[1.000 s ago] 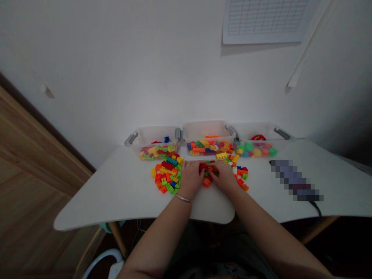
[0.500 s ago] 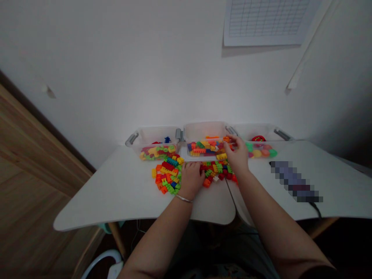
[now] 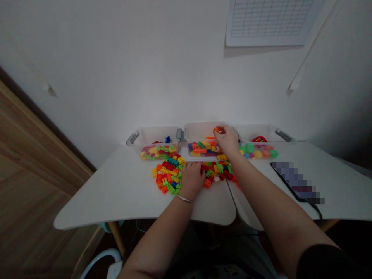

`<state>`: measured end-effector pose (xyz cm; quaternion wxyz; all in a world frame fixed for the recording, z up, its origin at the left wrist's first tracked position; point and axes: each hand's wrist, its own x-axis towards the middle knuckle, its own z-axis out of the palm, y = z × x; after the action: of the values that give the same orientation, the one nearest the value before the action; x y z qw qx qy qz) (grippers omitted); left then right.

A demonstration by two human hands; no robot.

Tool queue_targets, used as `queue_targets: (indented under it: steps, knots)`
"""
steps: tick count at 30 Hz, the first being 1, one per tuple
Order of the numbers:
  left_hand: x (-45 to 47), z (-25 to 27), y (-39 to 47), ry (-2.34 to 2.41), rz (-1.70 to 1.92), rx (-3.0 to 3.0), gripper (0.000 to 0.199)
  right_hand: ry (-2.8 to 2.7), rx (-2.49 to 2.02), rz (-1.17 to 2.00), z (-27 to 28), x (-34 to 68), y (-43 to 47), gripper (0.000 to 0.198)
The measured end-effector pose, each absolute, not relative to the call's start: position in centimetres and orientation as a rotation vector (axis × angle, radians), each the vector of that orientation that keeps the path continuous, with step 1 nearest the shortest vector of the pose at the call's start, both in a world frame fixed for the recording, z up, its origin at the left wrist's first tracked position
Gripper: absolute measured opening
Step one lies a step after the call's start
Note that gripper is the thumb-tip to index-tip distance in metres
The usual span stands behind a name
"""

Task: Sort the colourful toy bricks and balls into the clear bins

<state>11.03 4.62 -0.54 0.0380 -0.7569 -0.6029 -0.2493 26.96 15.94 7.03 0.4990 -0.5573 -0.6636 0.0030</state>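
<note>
Over the middle clear plastic bin (image 3: 200,127), my right hand (image 3: 228,140) pinches an orange toy building block (image 3: 216,130) between thumb and fingers. Building blocks of several colours fill the lower part of that bin. My left hand (image 3: 192,179), a bracelet at its wrist, rests on the pile of loose blocks (image 3: 167,176) in front of the bins. Its fingers lie stretched forward over the blocks, and what is under the palm is hidden. More blocks from the pile extend right, below my right forearm.
The left clear bin (image 3: 158,133) holds yellow, green and red pieces. Round coloured pieces lie in the right bin (image 3: 273,133). A blurred-out phone-like device (image 3: 293,182) with a cable lies on the right of the white table (image 3: 116,193). A wall stands close behind the bins.
My right hand has moved left and up with the orange block, from the middle bin's right edge to above its inside. My left hand has stayed on the pile.
</note>
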Motion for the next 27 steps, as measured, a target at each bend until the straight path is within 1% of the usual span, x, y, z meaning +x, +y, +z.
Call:
queue_targets:
  steps: [8,15,19,23,27]
  knots:
    - [11.1,-0.4,4.6,-1.851,-0.763,-2.325,0.018,-1.578,-1.622,-0.038,7.4,26.3,17.0,0.024]
    - [11.1,-0.5,4.6,-1.844,-0.777,-2.330,0.017,-1.681,-1.771,-0.045,7.9,26.0,16.8,0.026]
    - [11.1,-0.5,4.6,-1.836,-0.762,-2.330,0.017,-1.708,-1.684,-0.020,7.9,26.3,16.4,0.030]
    - [11.0,-0.5,4.5,-1.833,-0.763,-2.340,0.016,-1.737,-1.471,-0.020,7.2,27.1,16.1,0.030]
    - [11.1,-0.4,4.6,-1.819,-0.800,-2.351,0.016,-1.740,-1.213,-0.130,5.8,27.7,14.8,0.028]
